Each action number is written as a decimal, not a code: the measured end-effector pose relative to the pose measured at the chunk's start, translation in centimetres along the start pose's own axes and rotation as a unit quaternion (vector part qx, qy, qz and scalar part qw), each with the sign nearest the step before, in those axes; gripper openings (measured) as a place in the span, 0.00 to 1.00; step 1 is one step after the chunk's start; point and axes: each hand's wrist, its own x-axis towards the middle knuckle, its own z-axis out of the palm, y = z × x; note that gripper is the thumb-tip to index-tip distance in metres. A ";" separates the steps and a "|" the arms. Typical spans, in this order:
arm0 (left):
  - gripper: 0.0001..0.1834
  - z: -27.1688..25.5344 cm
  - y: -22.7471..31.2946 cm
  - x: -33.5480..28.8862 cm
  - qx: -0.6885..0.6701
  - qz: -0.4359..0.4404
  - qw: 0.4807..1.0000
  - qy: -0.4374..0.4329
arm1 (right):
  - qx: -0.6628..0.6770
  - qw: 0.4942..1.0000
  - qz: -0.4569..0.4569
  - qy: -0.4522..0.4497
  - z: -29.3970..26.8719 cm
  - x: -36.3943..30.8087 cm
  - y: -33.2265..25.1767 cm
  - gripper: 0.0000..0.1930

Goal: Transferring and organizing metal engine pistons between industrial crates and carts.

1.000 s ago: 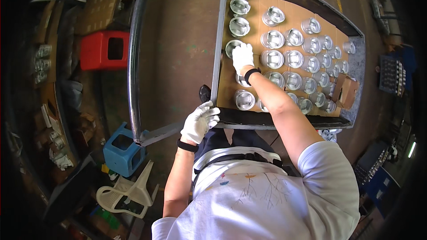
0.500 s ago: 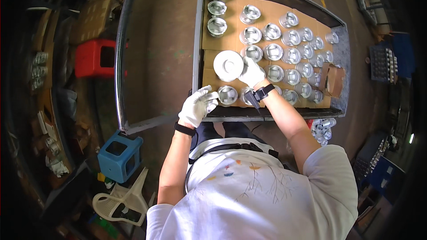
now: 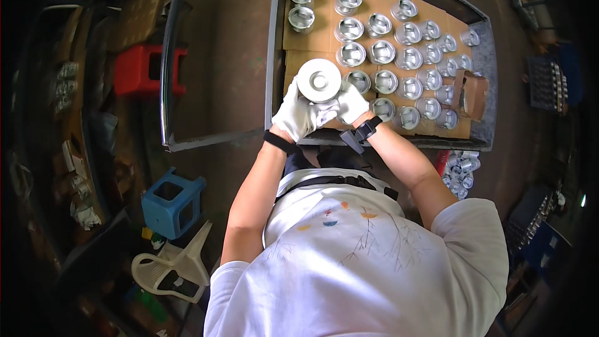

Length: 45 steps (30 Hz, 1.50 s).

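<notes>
I observe remotely one round metal piston [image 3: 319,80] held above the cardboard-lined tray [image 3: 272,68], near left corner, left hand [image 3: 296,115] fingers curled about its lower left side, right hand [image 3: 353,103] fingers gripping its right edge, similar pistons [image 3: 382,52] standing rightward.

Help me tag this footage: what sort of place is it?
Most likely a factory or industrial workshop: piston-like metal parts stand in rows in a dark-walled tray, and a heap of shiny metal pieces shows past its near edge.

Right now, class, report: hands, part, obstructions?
Left hand, right hand on silvery round metal piston. Piston above brown cardboard sheet. Other pistons close by, rightward.
</notes>
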 end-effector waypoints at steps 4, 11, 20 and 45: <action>0.28 0.4 0.5 0.5 -0.050 0.010 0.998 0.043 | 0.033 0.999 0.012 -0.021 -0.8 -1.1 2.1 0.18; 0.29 0.9 0.8 -0.1 -0.033 -0.021 0.998 0.052 | -0.118 0.991 0.001 -0.063 -1.4 -1.3 -0.6 0.17; 0.30 -1.9 -0.6 1.9 0.056 0.119 0.983 0.127 | -0.051 0.998 0.020 -0.025 -2.8 0.9 -2.2 0.11; 0.28 -2.1 1.0 1.2 0.022 0.081 0.988 0.132 | -0.135 0.978 0.159 0.001 0.7 3.1 -10.9 0.19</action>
